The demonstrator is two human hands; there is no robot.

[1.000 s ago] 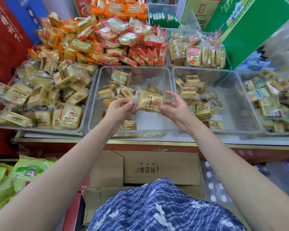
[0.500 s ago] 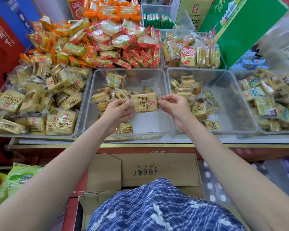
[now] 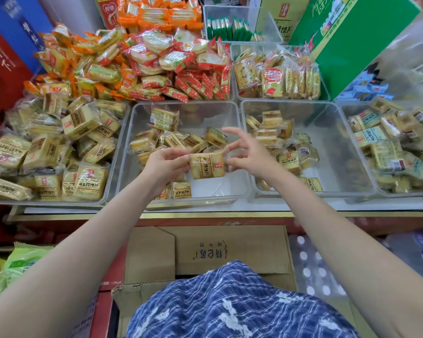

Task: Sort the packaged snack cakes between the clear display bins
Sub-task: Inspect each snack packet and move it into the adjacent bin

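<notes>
Holding one snack cake packet (image 3: 206, 165) above the middle clear bin (image 3: 232, 191), you are pinching its left end in your left hand (image 3: 165, 164), thumb and fingers (image 3: 178, 152) curled tight on the wrapper. Your right hand (image 3: 248, 154) is sitting at the packet's right end with its fingers (image 3: 235, 133) spread wide apart and raised; the lower fingertips are just meeting the clear wrapper edge, though whether they are actually gripping it is hard to tell through the blur. The packet is lying flat and level between both hands, label facing up. Beneath it, the middle bin is holding a loose scatter of similar yellow packets (image 3: 171, 140) toward its back and left. The right-hand bin (image 3: 332, 172) is holding another small heap (image 3: 270, 130), and the left-hand bin (image 3: 112, 167) is piled full of yellow packets. All three are resting side by side on the surface (image 3: 279, 206).
</notes>
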